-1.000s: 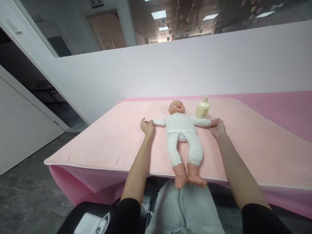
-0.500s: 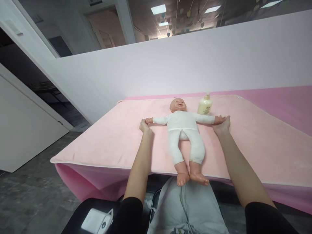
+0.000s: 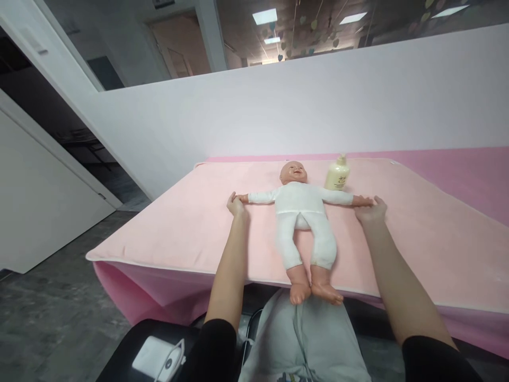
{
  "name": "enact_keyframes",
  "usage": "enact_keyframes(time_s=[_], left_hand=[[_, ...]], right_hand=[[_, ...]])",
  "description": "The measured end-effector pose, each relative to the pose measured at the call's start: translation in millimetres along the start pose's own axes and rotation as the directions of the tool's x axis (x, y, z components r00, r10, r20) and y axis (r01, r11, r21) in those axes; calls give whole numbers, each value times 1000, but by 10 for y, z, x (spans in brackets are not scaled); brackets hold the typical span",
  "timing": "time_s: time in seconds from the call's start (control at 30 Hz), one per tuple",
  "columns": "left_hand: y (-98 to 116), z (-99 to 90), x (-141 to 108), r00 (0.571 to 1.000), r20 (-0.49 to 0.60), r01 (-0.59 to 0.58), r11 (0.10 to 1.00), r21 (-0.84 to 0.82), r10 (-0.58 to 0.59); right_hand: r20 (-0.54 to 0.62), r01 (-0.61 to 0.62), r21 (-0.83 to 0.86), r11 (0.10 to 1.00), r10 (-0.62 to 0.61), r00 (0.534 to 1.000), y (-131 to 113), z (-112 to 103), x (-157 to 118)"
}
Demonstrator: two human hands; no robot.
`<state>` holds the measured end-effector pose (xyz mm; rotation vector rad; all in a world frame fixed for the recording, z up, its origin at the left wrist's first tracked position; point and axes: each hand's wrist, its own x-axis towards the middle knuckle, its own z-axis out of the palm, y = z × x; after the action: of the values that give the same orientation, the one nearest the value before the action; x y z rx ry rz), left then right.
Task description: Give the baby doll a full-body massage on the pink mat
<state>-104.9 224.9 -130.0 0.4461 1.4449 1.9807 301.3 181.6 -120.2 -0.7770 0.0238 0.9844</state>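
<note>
A baby doll (image 3: pixel 300 199) in a white suit lies face up on a pink mat (image 3: pixel 191 228), its arms stretched out to both sides and its bare feet over the front edge. My left hand (image 3: pixel 237 205) is closed on the doll's hand at the left. At the other side my right hand (image 3: pixel 371 210) has its fingers curled round the tips of the doll's hand, palm up. Behind the doll's arm at the right stands a pale yellow pump bottle (image 3: pixel 338 174).
A white wall (image 3: pixel 278 114) rises behind the table. Pink cloth (image 3: pixel 170 297) hangs over the front edge. At the lower left, a white device (image 3: pixel 157 358) with a cable lies on a black seat (image 3: pixel 131 339). A white door (image 3: pixel 43 191) is at the far left.
My right hand has moved a little outward, to the tips of the doll's fingers, and its fingers have curled more. The whole view has shifted slightly.
</note>
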Motion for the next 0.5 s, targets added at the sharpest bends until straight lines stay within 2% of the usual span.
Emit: enact_keyframes(time_s=[0.07, 0.13, 0.2, 0.27, 0.33, 0.43, 0.5], left_hand=[[38, -27, -56, 997, 29, -79, 987, 138, 76], [96, -26, -145, 986, 91, -160, 952, 260, 141], [151, 14, -282, 946, 179, -319, 876, 362, 270], [168, 88, -475, 868, 277, -492, 782, 383, 411], [125, 176, -704, 787, 423, -589, 753, 295, 449], [-21, 287, -1009, 685, 600, -596, 791, 135, 414], [-123, 330, -1111, 622, 711, -546, 833, 93, 328]], right_hand=[[-61, -18, 38, 999, 20, 998, -153, -72, -8], [-123, -17, -9, 1000, 15, 992, -308, -197, -49], [-155, -30, -95, 995, 15, 988, -429, -371, -178], [-126, -53, -205, 977, 27, 992, -502, -570, -440], [-56, -146, -285, 947, 136, 989, -523, -763, -822], [2, -263, -317, 911, 278, 961, -446, -979, -1468], [54, -367, -325, 872, 404, 913, -322, -1045, -1823]])
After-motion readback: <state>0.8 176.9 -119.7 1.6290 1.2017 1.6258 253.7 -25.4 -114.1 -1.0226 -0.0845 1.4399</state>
